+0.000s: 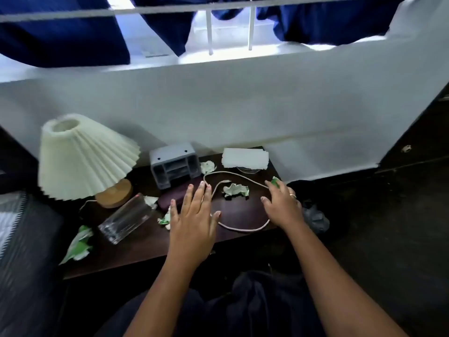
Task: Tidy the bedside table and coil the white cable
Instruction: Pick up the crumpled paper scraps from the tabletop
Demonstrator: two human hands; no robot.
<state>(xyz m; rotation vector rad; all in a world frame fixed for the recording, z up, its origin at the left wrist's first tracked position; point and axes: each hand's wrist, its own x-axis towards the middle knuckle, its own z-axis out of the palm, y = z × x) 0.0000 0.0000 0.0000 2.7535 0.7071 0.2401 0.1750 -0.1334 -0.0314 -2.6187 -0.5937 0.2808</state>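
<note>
The white cable [233,175] lies in a loose loop across the dark bedside table [145,249], with one end near the table's middle. My left hand [194,215] hovers flat and open over the cable's left part, fingers spread. My right hand [283,205] is over the table's right edge, its fingers closed on a crumpled green-and-white paper [275,181]. Another crumpled paper [236,190] lies between my hands. More scraps sit near the organiser [208,166], by my left wrist [165,218] and at the table's left edge [79,244].
A pleated cream lamp [85,156] on a wooden base stands at the left. A clear glass [127,218] lies on its side beside a dark case [173,194]. A grey organiser [173,164] and a white block [245,158] sit at the back by the wall.
</note>
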